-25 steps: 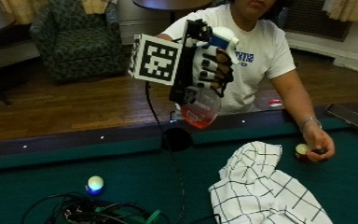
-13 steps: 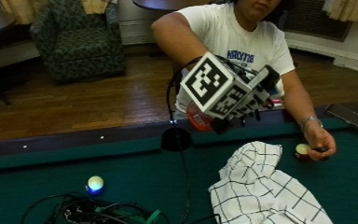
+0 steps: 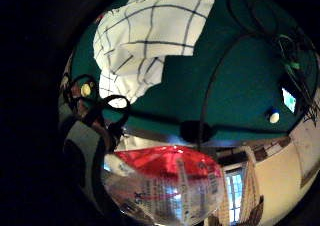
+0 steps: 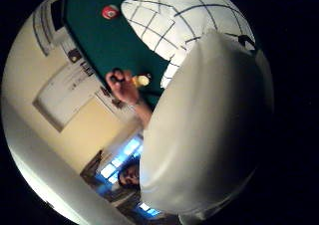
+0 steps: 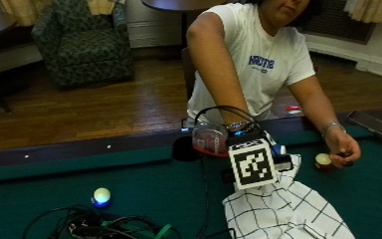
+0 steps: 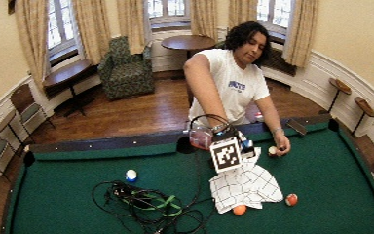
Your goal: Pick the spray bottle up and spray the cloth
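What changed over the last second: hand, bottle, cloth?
The gloved right hand, gripping the spray bottle throughout, came down from chest height to just above the checked cloth at the table's rail. The cloth lies where it was on the green felt, and the bare hand still rests beside a small ball.

Right arm's stretched forward and down from the shoulder, elbow nearly straight, with the gloved right hand (image 5: 244, 149) low over the near side of the desk (image 5: 144, 184), wrapped round the spray bottle (image 5: 209, 138). Bare left hand (image 5: 341, 151) rests on the desk, fingers curled.
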Demonstrator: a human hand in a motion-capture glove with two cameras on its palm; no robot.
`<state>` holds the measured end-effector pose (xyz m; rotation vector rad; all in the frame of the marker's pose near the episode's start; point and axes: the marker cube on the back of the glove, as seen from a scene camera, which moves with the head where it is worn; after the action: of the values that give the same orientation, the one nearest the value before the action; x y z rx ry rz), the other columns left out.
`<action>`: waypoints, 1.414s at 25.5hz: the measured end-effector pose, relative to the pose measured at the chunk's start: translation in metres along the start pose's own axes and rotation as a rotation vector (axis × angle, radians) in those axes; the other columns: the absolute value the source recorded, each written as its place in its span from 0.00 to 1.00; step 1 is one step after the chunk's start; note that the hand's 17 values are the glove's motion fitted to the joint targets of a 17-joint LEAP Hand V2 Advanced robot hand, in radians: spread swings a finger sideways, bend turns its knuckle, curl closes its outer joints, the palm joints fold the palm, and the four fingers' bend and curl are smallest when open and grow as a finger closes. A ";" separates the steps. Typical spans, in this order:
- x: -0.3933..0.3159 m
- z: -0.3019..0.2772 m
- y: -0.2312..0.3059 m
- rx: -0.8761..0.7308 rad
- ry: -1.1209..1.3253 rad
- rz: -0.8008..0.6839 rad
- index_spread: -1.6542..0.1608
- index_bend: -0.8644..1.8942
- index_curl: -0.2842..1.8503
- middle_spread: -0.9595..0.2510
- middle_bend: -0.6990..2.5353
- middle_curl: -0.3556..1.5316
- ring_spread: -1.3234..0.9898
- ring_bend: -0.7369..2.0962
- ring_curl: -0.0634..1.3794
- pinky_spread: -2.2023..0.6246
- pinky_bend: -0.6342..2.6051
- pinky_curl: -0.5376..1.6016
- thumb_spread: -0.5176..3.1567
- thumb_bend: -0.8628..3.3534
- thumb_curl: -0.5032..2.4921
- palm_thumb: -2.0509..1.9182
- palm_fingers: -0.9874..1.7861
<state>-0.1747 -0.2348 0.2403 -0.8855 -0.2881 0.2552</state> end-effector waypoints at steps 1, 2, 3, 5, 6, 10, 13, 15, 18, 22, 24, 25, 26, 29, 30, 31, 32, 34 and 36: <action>0.001 0.007 -0.004 -0.030 0.013 0.016 0.77 0.39 0.40 0.61 0.39 0.47 0.49 0.52 0.37 0.67 0.34 0.44 0.24 0.20 0.41 0.74 0.85; 0.001 0.013 -0.006 -0.060 0.026 0.030 0.77 0.39 0.40 0.61 0.39 0.47 0.49 0.52 0.37 0.67 0.34 0.44 0.24 0.20 0.41 0.74 0.85; 0.001 0.019 -0.009 -0.088 0.042 0.042 0.77 0.39 0.40 0.62 0.39 0.47 0.49 0.52 0.37 0.67 0.34 0.44 0.24 0.20 0.41 0.74 0.85; 0.003 0.030 -0.013 -0.131 0.078 0.061 0.77 0.39 0.40 0.62 0.39 0.47 0.49 0.52 0.37 0.67 0.34 0.44 0.24 0.20 0.41 0.74 0.85; 0.004 0.035 -0.016 -0.147 0.096 0.068 0.77 0.39 0.40 0.62 0.39 0.47 0.49 0.52 0.36 0.67 0.34 0.44 0.24 0.20 0.41 0.74 0.85; 0.011 0.058 -0.024 -0.203 0.150 0.096 0.77 0.39 0.40 0.62 0.39 0.47 0.49 0.52 0.36 0.67 0.34 0.44 0.24 0.20 0.42 0.74 0.85; 0.017 0.071 -0.027 -0.239 0.175 0.118 0.77 0.39 0.41 0.62 0.39 0.47 0.49 0.52 0.36 0.67 0.34 0.44 0.24 0.20 0.42 0.74 0.85; 0.019 0.076 -0.027 -0.249 0.184 0.129 0.77 0.39 0.41 0.62 0.39 0.47 0.49 0.52 0.36 0.67 0.34 0.44 0.24 0.20 0.42 0.74 0.85; 0.018 0.075 -0.025 -0.243 0.182 0.131 0.77 0.39 0.41 0.62 0.39 0.47 0.49 0.52 0.36 0.67 0.34 0.44 0.24 0.20 0.42 0.74 0.85; 0.000 0.054 -0.015 -0.182 0.151 0.077 0.77 0.39 0.41 0.62 0.39 0.47 0.49 0.51 0.36 0.67 0.34 0.44 0.24 0.20 0.42 0.74 0.85; -0.018 0.034 -0.006 -0.135 0.114 0.018 0.77 0.39 0.41 0.62 0.39 0.47 0.49 0.51 0.36 0.67 0.34 0.44 0.24 0.20 0.42 0.74 0.85; -0.029 0.023 0.000 -0.113 0.088 -0.020 0.77 0.38 0.41 0.62 0.39 0.47 0.49 0.51 0.36 0.67 0.34 0.44 0.24 0.20 0.42 0.74 0.85; -0.042 0.011 0.007 -0.091 0.056 -0.064 0.77 0.38 0.41 0.62 0.39 0.47 0.49 0.51 0.36 0.67 0.34 0.44 0.24 0.20 0.42 0.74 0.85; -0.086 -0.023 0.030 -0.023 -0.063 -0.210 0.77 0.38 0.42 0.62 0.39 0.47 0.49 0.51 0.36 0.67 0.34 0.44 0.24 0.20 0.42 0.74 0.85; -0.101 -0.032 0.036 0.008 -0.103 -0.257 0.76 0.38 0.42 0.62 0.39 0.47 0.49 0.51 0.36 0.67 0.34 0.44 0.24 0.20 0.43 0.74 0.85; -0.116 -0.040 0.041 0.046 -0.138 -0.303 0.76 0.38 0.42 0.62 0.39 0.47 0.49 0.51 0.36 0.67 0.34 0.44 0.24 0.20 0.43 0.74 0.85; -0.130 -0.047 0.046 0.086 -0.163 -0.349 0.76 0.38 0.42 0.62 0.39 0.47 0.49 0.51 0.36 0.67 0.34 0.44 0.24 0.20 0.43 0.74 0.85; -0.152 -0.060 0.058 0.152 -0.187 -0.442 0.76 0.38 0.42 0.62 0.39 0.47 0.49 0.51 0.36 0.67 0.34 0.44 0.24 0.20 0.43 0.74 0.85; -0.170 -0.071 0.069 0.205 -0.211 -0.528 0.76 0.38 0.42 0.62 0.39 0.47 0.49 0.51 0.36 0.67 0.34 0.44 0.24 0.20 0.43 0.74 0.85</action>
<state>-0.3152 -0.3011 0.1199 -0.5541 -0.6661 -0.1137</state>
